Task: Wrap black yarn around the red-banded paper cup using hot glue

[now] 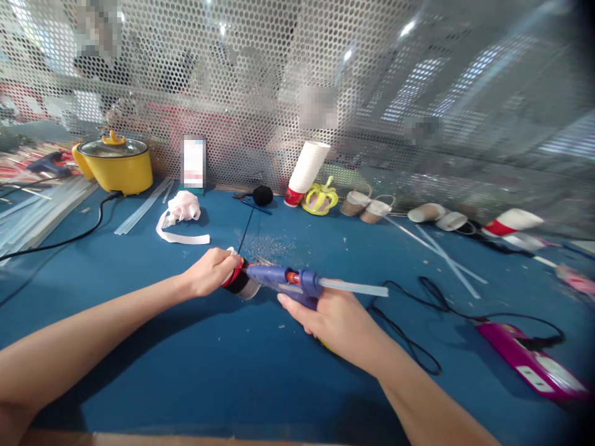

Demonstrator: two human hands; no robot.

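Note:
My left hand (211, 272) is closed around a paper cup (251, 289) partly wrapped in black yarn, with some red showing near my fingers. From the cup a black yarn strand runs back across the table to a black yarn ball (263, 196). My right hand (337, 316) grips a blue hot glue gun (279, 276), a long translucent glue stick (360, 288) sticking out of its rear. The gun's nozzle points left at the cup's wrapped side; whether it touches, I cannot tell.
Behind the yarn stand a yellow electric pot (127, 170), a phone (193, 162), crumpled white ribbon (185, 207), stacked paper cups (307, 173) and a yellow pumpkin-like craft (320, 199). Loose glue sticks (446, 257), black cord (409, 341) and a purple power strip (530, 362) lie right.

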